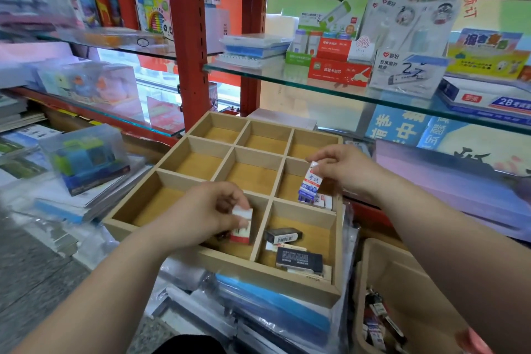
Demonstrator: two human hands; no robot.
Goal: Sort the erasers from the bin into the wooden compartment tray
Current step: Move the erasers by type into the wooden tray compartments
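A: At the tray (258, 277), near-middle cell?
B: Left hand (207, 215), pinching a red-and-white eraser (241, 227), probably opening a cell for that colour.
A: Near-right cell?
B: Black erasers (298, 260), grouped by kind.
A: Middle-right cell?
B: Right hand (344, 169), pinching a blue-and-white eraser (309, 184) above a matching eraser (323, 200). Bin (402, 282) just right of the tray.

both hands (211, 210) (343, 169) forward, fingers (316, 156) pinched (arms outstretched)
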